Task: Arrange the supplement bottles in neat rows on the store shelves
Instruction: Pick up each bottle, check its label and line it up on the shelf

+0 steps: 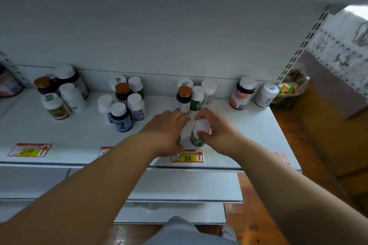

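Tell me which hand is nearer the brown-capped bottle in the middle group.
Left. The left hand has its fingertips just below the brown-capped bottle; the right hand sits farther right, gripping a white-capped green bottle.

Shelf (249, 135): four bottle clusters along the back wall, left to right. Front bottle (197, 135) stands near the edge, before the third cluster (196, 95), behind price tag (187, 156).
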`<state>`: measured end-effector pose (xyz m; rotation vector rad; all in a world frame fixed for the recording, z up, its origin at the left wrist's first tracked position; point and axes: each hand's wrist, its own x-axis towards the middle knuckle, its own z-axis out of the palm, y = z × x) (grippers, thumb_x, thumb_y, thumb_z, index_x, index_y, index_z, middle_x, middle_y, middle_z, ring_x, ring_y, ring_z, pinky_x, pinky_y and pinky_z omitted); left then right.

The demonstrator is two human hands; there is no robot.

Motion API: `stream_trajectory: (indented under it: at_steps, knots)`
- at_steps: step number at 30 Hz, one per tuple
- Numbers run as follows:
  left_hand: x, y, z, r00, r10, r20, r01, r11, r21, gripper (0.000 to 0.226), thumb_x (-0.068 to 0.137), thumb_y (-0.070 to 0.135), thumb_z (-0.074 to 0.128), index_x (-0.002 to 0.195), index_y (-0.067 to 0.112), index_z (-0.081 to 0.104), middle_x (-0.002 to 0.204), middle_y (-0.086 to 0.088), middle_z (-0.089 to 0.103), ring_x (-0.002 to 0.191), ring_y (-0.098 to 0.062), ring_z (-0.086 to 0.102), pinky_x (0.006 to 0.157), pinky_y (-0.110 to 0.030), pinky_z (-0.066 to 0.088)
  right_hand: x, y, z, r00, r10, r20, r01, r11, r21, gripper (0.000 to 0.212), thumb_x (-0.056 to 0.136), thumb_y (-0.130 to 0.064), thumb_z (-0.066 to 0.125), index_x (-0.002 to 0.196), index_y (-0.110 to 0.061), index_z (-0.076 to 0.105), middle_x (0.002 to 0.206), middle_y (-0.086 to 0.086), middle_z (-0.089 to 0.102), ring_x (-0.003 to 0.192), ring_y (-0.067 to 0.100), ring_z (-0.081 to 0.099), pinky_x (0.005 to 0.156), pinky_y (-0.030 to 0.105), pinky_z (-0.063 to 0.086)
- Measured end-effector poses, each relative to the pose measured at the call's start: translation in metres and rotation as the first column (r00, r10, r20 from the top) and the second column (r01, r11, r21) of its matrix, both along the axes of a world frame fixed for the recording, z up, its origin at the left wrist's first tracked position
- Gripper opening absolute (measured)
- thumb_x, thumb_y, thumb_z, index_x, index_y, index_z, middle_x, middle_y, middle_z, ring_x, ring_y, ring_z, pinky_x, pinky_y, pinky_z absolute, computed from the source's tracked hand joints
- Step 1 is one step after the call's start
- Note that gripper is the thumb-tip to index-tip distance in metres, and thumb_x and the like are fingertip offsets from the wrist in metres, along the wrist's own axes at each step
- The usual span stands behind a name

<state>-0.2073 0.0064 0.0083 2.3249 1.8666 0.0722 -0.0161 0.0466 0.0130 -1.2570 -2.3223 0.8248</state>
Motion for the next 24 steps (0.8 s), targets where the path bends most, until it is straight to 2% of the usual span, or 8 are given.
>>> stream_trajectory:
  at_steps: [3, 6, 11, 14, 18, 21, 24]
  knots:
    - [0.003, 0.004, -0.004, 1.000, 0.024, 0.004, -0.024, 1.000, -0.017, 0.064, 0.080, 0.025, 0.072, 0.134, 0.034, 0.039, 0.134, 0.000, 0.046, 0.113, -0.024, 0.048, 0.088, -0.038, 0.048, -0.005, -0.003, -0.012, 0.996, 0.001, 0.093, -0.010, 0.995, 0.100, 0.041, 0.084, -0.027, 0.065, 0.119, -0.035, 0.043, 0.120, -0.005, 0.051, 0.101, 0.020, 0.050, 0.078, 0.027, 0.040]
    - [0.003, 0.004, -0.007, 0.999, 0.049, 0.003, -0.049, 0.999, 0.002, 0.064, 0.079, 0.020, 0.074, 0.133, 0.028, 0.041, 0.132, -0.003, 0.047, 0.112, -0.025, 0.048, 0.087, -0.037, 0.048, -0.005, -0.005, -0.016, 0.988, -0.045, 0.150, 0.021, 0.988, 0.152, 0.052, 0.086, -0.028, 0.066, 0.126, -0.041, 0.037, 0.126, -0.002, 0.047, 0.103, 0.022, 0.050, 0.083, 0.031, 0.045]
    - [0.005, 0.003, -0.008, 0.997, 0.071, 0.039, -0.071, 0.997, 0.007, 0.060, 0.080, 0.024, 0.073, 0.131, 0.024, 0.042, 0.129, -0.003, 0.049, 0.109, -0.025, 0.049, 0.086, -0.036, 0.047, -0.011, -0.012, -0.016, 0.997, 0.048, 0.058, -0.055, 0.990, 0.128, 0.052, 0.083, -0.017, 0.069, 0.125, -0.031, 0.042, 0.125, -0.003, 0.052, 0.096, 0.021, 0.055, 0.082, 0.035, 0.051]
    - [0.004, 0.004, -0.007, 0.995, 0.086, 0.049, -0.087, 0.996, 0.013, 0.061, 0.079, 0.027, 0.074, 0.131, 0.025, 0.042, 0.128, -0.002, 0.050, 0.110, -0.024, 0.050, 0.088, -0.037, 0.048, -0.013, -0.012, -0.017, 0.997, 0.053, 0.062, -0.061, 0.989, 0.135, 0.051, 0.082, -0.017, 0.068, 0.123, -0.030, 0.041, 0.122, -0.004, 0.053, 0.088, 0.017, 0.051, 0.075, 0.028, 0.046]
    - [0.005, 0.004, -0.007, 0.994, 0.090, 0.057, -0.091, 0.996, 0.014, 0.061, 0.081, 0.028, 0.073, 0.133, 0.027, 0.041, 0.129, -0.002, 0.050, 0.112, -0.024, 0.050, 0.090, -0.037, 0.048, -0.012, -0.014, -0.018, 0.996, 0.061, 0.059, -0.069, 0.987, 0.144, 0.051, 0.082, -0.015, 0.067, 0.124, -0.028, 0.041, 0.122, -0.003, 0.052, 0.087, 0.017, 0.049, 0.074, 0.025, 0.039]
    - [0.006, 0.002, -0.003, 0.996, 0.079, 0.053, -0.081, 0.996, 0.035, 0.062, 0.080, 0.034, 0.072, 0.132, 0.027, 0.039, 0.129, -0.002, 0.048, 0.112, -0.024, 0.048, 0.092, -0.037, 0.046, -0.014, -0.017, -0.017, 0.995, 0.057, 0.078, -0.068, 0.986, 0.150, 0.054, 0.082, -0.018, 0.067, 0.129, -0.026, 0.041, 0.129, 0.000, 0.049, 0.102, 0.022, 0.051, 0.081, 0.026, 0.040]
    - [0.010, -0.003, 0.003, 0.999, 0.039, -0.011, -0.037, 0.988, 0.148, 0.074, 0.074, 0.050, 0.069, 0.136, 0.026, 0.035, 0.131, -0.002, 0.046, 0.116, -0.025, 0.045, 0.096, -0.038, 0.039, -0.007, -0.018, -0.010, 0.993, 0.060, 0.100, -0.078, 0.980, 0.185, 0.063, 0.080, -0.025, 0.067, 0.136, -0.024, 0.039, 0.136, 0.001, 0.043, 0.118, 0.021, 0.046, 0.092, 0.025, 0.038]
